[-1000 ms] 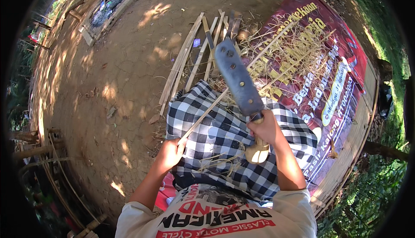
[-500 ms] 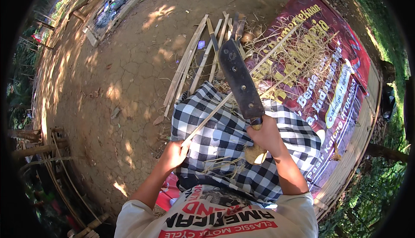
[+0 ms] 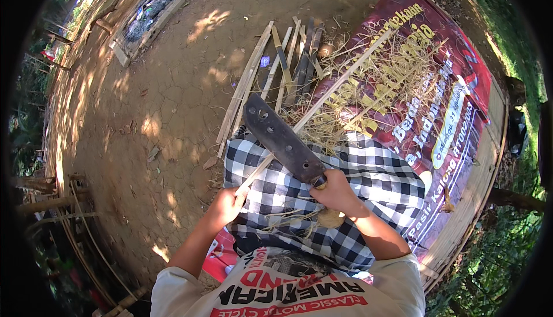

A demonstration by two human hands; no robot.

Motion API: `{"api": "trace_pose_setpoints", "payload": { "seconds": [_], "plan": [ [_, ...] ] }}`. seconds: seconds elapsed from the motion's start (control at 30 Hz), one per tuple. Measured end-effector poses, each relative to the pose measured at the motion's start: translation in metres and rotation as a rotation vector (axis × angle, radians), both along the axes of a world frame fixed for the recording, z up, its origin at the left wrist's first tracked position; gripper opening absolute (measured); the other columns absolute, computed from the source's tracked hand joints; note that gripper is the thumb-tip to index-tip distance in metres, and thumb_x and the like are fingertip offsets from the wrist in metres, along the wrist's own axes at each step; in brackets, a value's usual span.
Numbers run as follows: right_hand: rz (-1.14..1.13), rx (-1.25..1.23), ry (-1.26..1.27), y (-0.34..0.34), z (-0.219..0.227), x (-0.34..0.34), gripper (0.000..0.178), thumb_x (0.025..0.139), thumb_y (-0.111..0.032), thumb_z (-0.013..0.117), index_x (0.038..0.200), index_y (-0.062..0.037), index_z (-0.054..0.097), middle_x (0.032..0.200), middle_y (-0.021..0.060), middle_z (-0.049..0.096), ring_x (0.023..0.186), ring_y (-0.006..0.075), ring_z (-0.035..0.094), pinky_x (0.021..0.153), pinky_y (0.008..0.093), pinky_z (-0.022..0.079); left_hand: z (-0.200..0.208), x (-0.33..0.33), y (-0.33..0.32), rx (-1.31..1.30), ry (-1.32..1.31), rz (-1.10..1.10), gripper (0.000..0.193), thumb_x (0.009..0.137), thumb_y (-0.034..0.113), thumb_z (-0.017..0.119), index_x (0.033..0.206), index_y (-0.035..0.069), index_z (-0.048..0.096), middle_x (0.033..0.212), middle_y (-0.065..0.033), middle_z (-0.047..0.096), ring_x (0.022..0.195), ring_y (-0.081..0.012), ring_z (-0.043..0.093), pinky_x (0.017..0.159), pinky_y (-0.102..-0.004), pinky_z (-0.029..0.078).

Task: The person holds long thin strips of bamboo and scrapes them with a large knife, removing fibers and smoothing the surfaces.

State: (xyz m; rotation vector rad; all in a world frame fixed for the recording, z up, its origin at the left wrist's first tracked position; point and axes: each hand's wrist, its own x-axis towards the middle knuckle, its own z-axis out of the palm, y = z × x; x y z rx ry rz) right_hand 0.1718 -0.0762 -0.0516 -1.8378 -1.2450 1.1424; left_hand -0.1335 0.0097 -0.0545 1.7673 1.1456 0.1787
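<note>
Whereas it pointed forward earlier, the broad, dark metal knife slants left across the long, pale wooden strip; the right hand clenches its handle, the left hand pinches the strip's end.

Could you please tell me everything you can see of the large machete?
The machete has a broad, dark, metallic-looking blade with several round holes and a rounded far end. The right hand grips its handle, whose bulbous, wood-like end shows below. The blade points up and left in view, above the checked cloth, crossing over a pale strip; whether they touch is unclear.
</note>
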Motion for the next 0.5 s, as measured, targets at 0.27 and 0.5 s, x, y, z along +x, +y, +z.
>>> {"api": "trace_pose_setpoints", "payload": {
  "seconds": [0.27, 0.5],
  "plan": [
    [-0.236, -0.013, -0.03, 0.017, 0.001, 0.023, 0.013, 0.073, -0.002, 0.067, 0.081, 0.0065, 0.061, 0.063, 0.0101, 0.064, 0.056, 0.0166, 0.064, 0.052, 0.0314, 0.05, 0.004, 0.009, 0.0, 0.084, 0.149, -0.029, 0.04, 0.098, 0.028, 0.054, 0.073, -0.003, 0.057, 0.055, -0.0203, 0.049, 0.045, -0.0295, 0.042, 0.048, -0.041, 0.04],
    [-0.225, -0.19, 0.294, 0.019, 0.022, 0.049, 0.014, 0.073, 0.0, 0.067, 0.083, 0.0056, 0.06, 0.066, 0.0079, 0.062, 0.053, 0.0149, 0.061, 0.05, 0.0296, 0.049, 0.005, 0.01, -0.001, 0.115, 0.123, -0.031, 0.042, 0.098, 0.029, 0.054, 0.071, -0.003, 0.057, 0.054, -0.0211, 0.048, 0.045, -0.0307, 0.043, 0.048, -0.0414, 0.04]
  ]
}}
